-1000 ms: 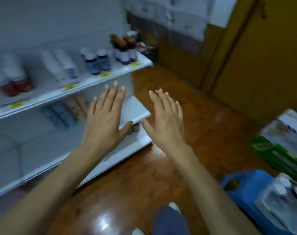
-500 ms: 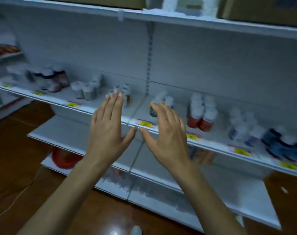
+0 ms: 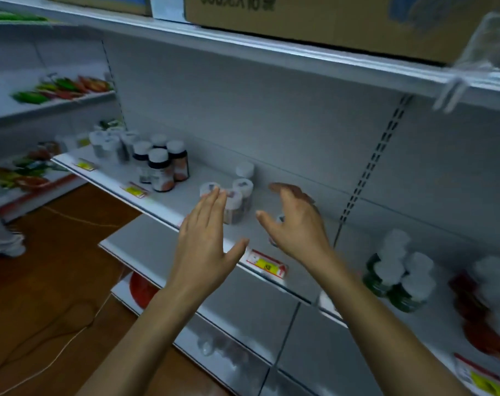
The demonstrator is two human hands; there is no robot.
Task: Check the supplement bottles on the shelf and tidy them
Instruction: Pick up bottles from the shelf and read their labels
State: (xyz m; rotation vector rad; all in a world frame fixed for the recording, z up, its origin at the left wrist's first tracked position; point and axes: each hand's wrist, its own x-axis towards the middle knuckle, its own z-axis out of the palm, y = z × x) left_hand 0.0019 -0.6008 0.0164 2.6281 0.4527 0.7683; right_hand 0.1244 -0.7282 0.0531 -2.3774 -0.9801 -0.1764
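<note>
The white shelf [image 3: 183, 205] carries white-capped supplement bottles [image 3: 240, 195] just past your left hand [image 3: 206, 244], fingers straight; your right hand [image 3: 297, 224] curls loosely, holding nothing.

Dark bottles [image 3: 160, 167], 10 o'clock: four
Clear bottles [image 3: 242, 187], centre: at least four
Green bottles [image 3: 397, 281], 4 o'clock: blurred, uncountable
Boxes [image 3: 314, 18], 12 o'clock: two

Bare forearms [image 3: 146, 335]; left hand [image 3: 206, 247], right hand [image 3: 299, 228] bare; slender fingers [image 3: 214, 205].
</note>
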